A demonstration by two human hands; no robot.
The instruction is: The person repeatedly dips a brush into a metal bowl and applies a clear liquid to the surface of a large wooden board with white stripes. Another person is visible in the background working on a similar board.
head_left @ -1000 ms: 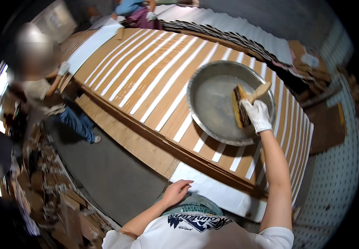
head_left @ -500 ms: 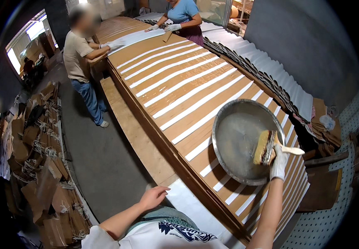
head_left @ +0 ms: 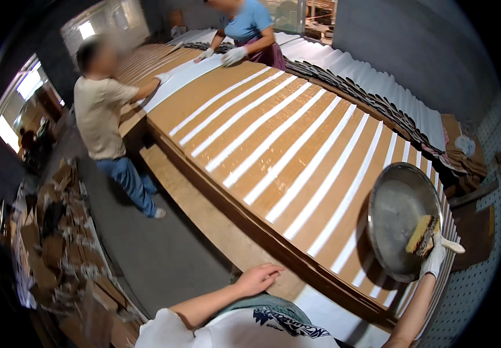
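Observation:
My right hand point(head_left: 434, 255), in a white glove, closes around a wide brush point(head_left: 423, 235) with a pale handle, at the near right rim of a round metal basin point(head_left: 391, 200). The thumb and fingers are partly hidden behind the brush, but the hand seems to grip the rim too. Greyish liquid lies in the tilted basin, which casts a shadow on brown sheets point(head_left: 236, 119) striped with white. My left hand point(head_left: 259, 279) is bare and empty, its fingers stretched out in front of my body beside the table's near edge.
Across the stack, two people point(head_left: 102, 110) point(head_left: 250, 29) have gloved hands on a white sheet point(head_left: 184, 81). White corrugated material point(head_left: 366, 75) runs along the far side. Cardboard scraps point(head_left: 59, 232) are heaped on the floor at left. A wooden ledge point(head_left: 204, 197) borders the stack.
My view has swung left, so the basin and both my hands sit farther right in it. The basin looks more tilted. The left person's arm has shifted along the white sheet.

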